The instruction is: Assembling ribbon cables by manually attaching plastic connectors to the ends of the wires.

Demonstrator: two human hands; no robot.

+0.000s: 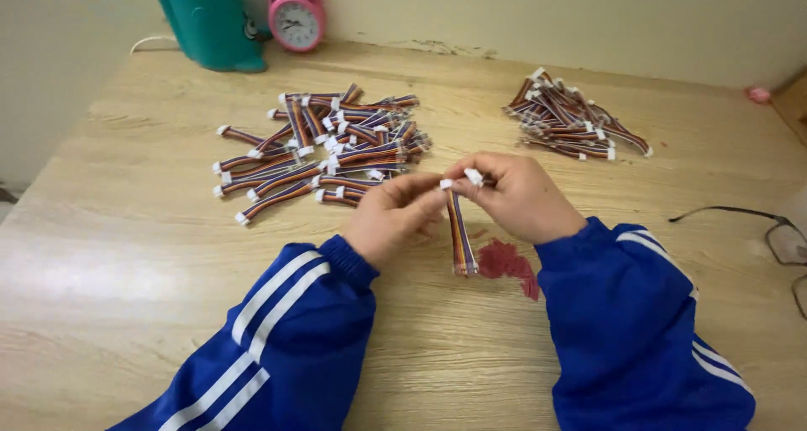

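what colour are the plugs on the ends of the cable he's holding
White plugs on the multicoloured ribbon cable, pinched by both hands' fingers; seen best in the head view.

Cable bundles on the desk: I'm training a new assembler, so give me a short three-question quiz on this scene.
1. True or false: both hands hold the same folded cable.
2. Which pile is larger: A) the left pile, B) the right pile?
3. What pink object stands at the desk's back edge?

Key:
1. True: the left hand and right hand pinch its white connector ends with their fingers, and the loop hangs down.
2. A.
3. An alarm clock, beside a teal container.
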